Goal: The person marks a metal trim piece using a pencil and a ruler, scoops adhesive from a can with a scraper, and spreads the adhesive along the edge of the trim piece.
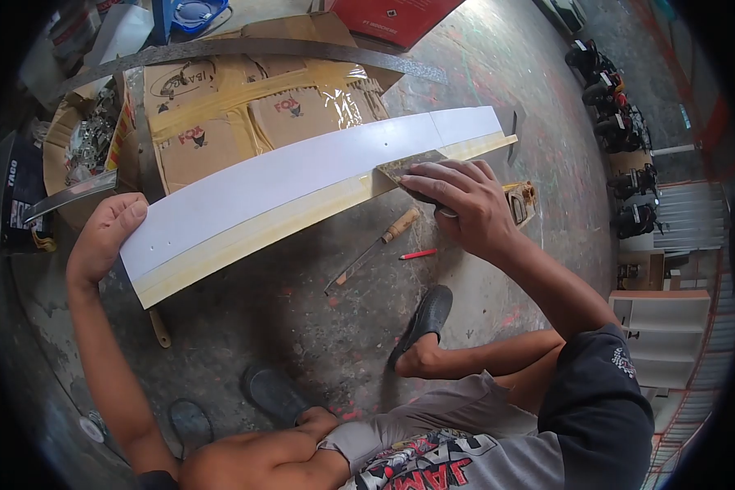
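A long white board [302, 167] stretches across in front of me, with a yellowish strip [253, 234] along its near edge. My left hand [110, 233] grips the board's left end, thumb on top. In my right hand [469, 200] is a flat, dark scraper-like plate [396, 170], resting on the strip right of the middle; its exact kind is unclear. On the floor below lie a thin-bladed tool with a wooden handle [400, 224] and a red pencil [418, 255]. Beside my right hand sits a yellow-brown object [521, 200], partly hidden.
Behind the board lies a taped cardboard box [220, 106], with a long dark strip [261, 47] across it. An open carton of metal parts [94, 139] stands at left. Another wooden handle [162, 329] shows under the board. A white shelf unit [661, 335] is at right.
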The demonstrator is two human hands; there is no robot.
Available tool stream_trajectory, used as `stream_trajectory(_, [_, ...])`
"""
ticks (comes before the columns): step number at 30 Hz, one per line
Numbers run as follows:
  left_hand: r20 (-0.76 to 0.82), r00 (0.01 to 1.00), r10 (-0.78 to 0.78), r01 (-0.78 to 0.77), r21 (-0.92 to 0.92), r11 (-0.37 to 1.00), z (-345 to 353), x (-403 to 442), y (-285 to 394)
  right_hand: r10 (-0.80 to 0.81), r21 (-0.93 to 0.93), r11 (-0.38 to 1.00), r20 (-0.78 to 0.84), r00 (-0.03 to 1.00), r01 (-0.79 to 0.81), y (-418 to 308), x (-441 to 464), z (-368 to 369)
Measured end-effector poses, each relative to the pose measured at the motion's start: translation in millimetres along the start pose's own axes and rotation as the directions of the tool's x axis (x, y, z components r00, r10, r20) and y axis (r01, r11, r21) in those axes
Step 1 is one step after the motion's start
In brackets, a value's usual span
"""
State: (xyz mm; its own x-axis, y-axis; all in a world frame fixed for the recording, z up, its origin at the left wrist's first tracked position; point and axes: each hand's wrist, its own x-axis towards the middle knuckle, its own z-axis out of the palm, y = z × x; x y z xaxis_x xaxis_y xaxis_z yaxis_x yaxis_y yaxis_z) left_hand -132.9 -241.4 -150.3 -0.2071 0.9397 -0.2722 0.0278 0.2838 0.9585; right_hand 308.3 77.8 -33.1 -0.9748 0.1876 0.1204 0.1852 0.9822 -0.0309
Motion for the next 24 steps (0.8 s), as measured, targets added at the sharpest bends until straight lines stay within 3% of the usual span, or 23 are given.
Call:
stream_trajectory(8, [0.005, 1.000, -0.001, 0.001, -0.002, 1.000, -0.8, 0.5, -0.4, 0.003, 0.001, 1.000, 0.057, 0.998, -0.003, -1.8, -12.2, -4.9])
stream_trajectory(11, [0.000, 1.000, 0.001, -0.001, 0.001, 1.000, -1.1, 0.9, -0.5, -0.009, 0.034, 0.999, 0.168, 0.986, 0.003, 1.6, -13.4, -21.3])
stream_trajectory(14, [-0.011, 1.000, -0.004, 0.004, 0.005, 1.000, 1.2, -0.4, 1.7, -0.050, 0.045, 0.998, 0.118, 0.992, 0.045, 0.9, -8.1, -29.2])
stream_trajectory(20, [-0.012, 1.000, -0.005, 0.005, 0.018, 1.000, 0.5, 0.0, 1.7, 0.015, -0.046, 0.999, -0.021, 1.000, -0.016, -14.1, -9.1, 11.8])
stream_trajectory(24, [-0.008, 1.000, -0.006, 0.006, 0.014, 1.000, 0.2, 0.3, 0.7, 0.003, 0.051, 0.999, 0.122, 0.992, -0.010, -25.9, -21.4, -8.9])
